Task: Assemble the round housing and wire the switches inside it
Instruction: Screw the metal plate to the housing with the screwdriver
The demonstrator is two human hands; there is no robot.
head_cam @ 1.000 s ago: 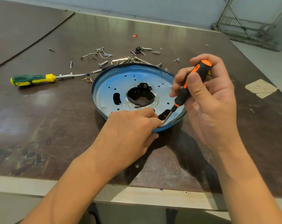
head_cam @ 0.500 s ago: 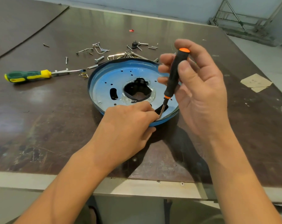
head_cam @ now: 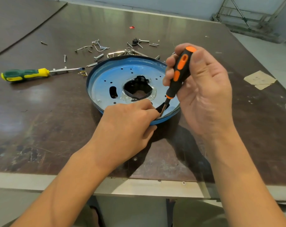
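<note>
Clock positions are read on the round housing, with 6 o'clock nearest the person.

1. Desk: dark, scuffed top with a pale front edge. Both of the person's forearms reach over that edge.
2. Left hand: it grips the housing rim at about 6 o'clock. The fingers are curled over onto the plate and the thumb lies against the outside of the rim. The fingertips are hidden, so it cannot be told whether they also pinch a fastener.
3. Right hand: it is wrapped round the handle of the black-and-orange screwdriver. The tool stands steeply tilted, with the handle top leaning to 3 o'clock. Its tip is down at about 5 o'clock, just beside the left fingertips.
4. Round housing: a shallow blue dish, open side up, lying flat on the desk at mid-depth. It has small drilled holes, an oblong slot at 9 o'clock and a large ragged central opening.
5. Green-and-yellow screwdriver: it lies flat on the desk out at 9 o'clock, well apart from the housing, with its blade toward the housing.
6. Loose screws and wire clips: scattered beyond the rim from 11 to 1 o'clock, with a small black part among them.
7. Paper scrap: it lies on the desk at 3 o'clock.
</note>
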